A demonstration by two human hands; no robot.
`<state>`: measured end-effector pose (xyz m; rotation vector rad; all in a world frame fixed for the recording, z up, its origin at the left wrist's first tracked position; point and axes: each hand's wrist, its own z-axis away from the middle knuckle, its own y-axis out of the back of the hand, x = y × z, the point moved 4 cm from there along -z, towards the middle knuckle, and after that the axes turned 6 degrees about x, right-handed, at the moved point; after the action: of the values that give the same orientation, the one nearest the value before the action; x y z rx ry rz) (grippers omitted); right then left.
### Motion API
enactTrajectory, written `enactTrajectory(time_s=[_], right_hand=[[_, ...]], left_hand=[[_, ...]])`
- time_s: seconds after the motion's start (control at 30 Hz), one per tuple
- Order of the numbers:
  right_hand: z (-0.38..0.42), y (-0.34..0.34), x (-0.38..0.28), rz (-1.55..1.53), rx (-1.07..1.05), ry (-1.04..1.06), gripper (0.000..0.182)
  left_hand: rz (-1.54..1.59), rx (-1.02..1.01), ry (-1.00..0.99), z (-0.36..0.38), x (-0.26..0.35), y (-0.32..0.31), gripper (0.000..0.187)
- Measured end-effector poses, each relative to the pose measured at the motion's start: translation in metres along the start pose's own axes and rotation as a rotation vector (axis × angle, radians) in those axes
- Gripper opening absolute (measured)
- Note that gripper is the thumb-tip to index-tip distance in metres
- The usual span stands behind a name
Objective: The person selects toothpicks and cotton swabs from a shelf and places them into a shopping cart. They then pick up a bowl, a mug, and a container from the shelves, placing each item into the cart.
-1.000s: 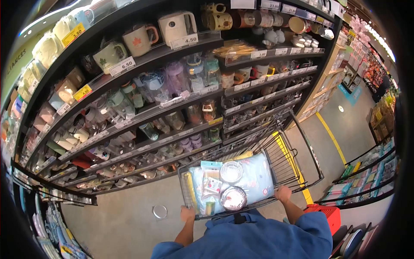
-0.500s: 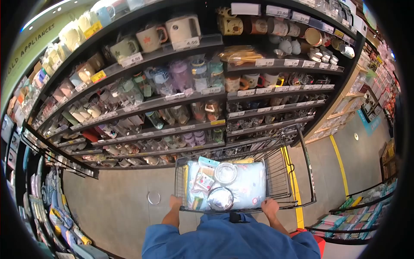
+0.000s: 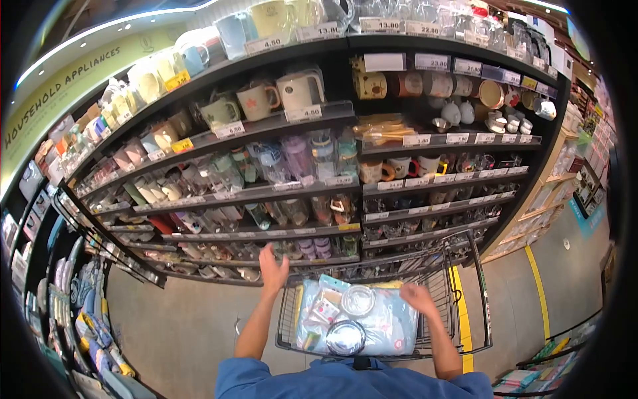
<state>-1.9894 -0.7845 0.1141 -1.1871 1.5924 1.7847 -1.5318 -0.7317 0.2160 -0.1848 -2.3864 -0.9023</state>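
My left hand [image 3: 272, 268] is raised off the cart, fingers apart and holding nothing. It reaches forward near the left rim, in front of the lower shelves. Over the right part of the load is my right hand [image 3: 417, 298], its fingers blurred and partly curled. The wire shopping cart [image 3: 284, 312] stands in front of me. Inside lies a pale blue plastic-wrapped bundle [image 3: 389, 322]. On it rest a clear round container [image 3: 358, 300], a second round container with a dark rim [image 3: 345, 337] and a small patterned packet [image 3: 325, 310].
Ahead, a tall black shelf unit carries mugs [image 3: 258, 101], plastic tumblers [image 3: 271, 163], wooden utensils [image 3: 385, 130] and price tags. Folded textiles [image 3: 86, 326] hang on a rack at the left. More packaged textiles [image 3: 541, 362] sit at the lower right. Yellow lines [image 3: 537, 292] run along the floor.
Both hands have left the cart's near rim and moved forward. My left hand has risen toward the shelves, and my right hand is now above the load. The view has tilted upward.
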Motion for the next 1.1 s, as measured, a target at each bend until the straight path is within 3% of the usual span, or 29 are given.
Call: enactTrajectory(time_s=[0.07,0.2,0.23,0.3,0.33,0.37,0.43,0.47,0.5,0.53,0.63,0.8,0.93,1.0,1.07,1.1], right_hand=[[-0.056,0.031,-0.103,-0.191,0.035,0.147,0.027],[-0.147,0.077,-0.297,-0.057,0.084,0.598,0.024],[-0.166,0.082,-0.335,-0.158,0.228,0.796,0.025],[-0.204,0.089,-0.398,-0.098,0.36,0.852,0.029],[-0.229,0.091,-0.424,-0.005,0.32,0.835,0.033],[-0.249,0.089,-0.44,0.082,0.531,0.931,0.038],[-0.287,0.082,-0.463,0.23,0.592,0.814,0.047],[-0.297,0.082,-0.474,0.237,0.6,0.81,0.047],[-0.313,0.08,-0.479,0.363,0.511,0.597,0.048],[-0.326,0.079,-0.479,0.48,0.418,0.382,0.049],[-0.356,0.078,-0.477,0.461,0.381,0.338,0.047],[-0.374,0.062,-0.476,0.375,0.355,0.49,0.045],[-0.343,0.059,-0.491,0.27,0.433,0.721,0.049],[-0.341,0.053,-0.489,0.233,0.475,0.817,0.053],[-0.324,0.047,-0.493,0.245,0.454,0.773,0.053],[-0.327,0.044,-0.495,0.218,0.526,0.888,0.055]], left_hand=[[0.099,0.129,-0.176,-0.064,0.053,0.021,0.048],[0.262,0.336,-0.435,-0.177,0.148,0.071,0.039],[0.33,0.356,-0.438,-0.203,0.162,0.075,0.038],[0.397,0.363,-0.423,-0.251,0.186,0.078,0.038],[0.402,0.353,-0.407,-0.272,0.197,0.075,0.039],[0.367,0.312,-0.38,-0.292,0.202,0.068,0.043],[0.343,0.267,-0.36,-0.319,0.212,0.059,0.048],[0.229,0.127,-0.267,-0.33,0.214,0.051,0.055],[0.115,-0.009,-0.175,-0.339,0.216,0.043,0.062],[0.124,-0.009,-0.179,-0.345,0.22,0.039,0.062],[0.005,-0.169,-0.08,-0.358,0.222,0.026,0.074],[0.085,-0.214,-0.087,-0.376,0.216,0.007,0.085],[0.244,-0.064,-0.088,-0.371,0.215,0.018,0.074],[0.385,0.02,-0.145,-0.364,0.215,0.027,0.071],[0.474,0.183,-0.262,-0.363,0.212,0.027,0.069],[0.457,0.242,-0.311,-0.363,0.211,0.028,0.07]])
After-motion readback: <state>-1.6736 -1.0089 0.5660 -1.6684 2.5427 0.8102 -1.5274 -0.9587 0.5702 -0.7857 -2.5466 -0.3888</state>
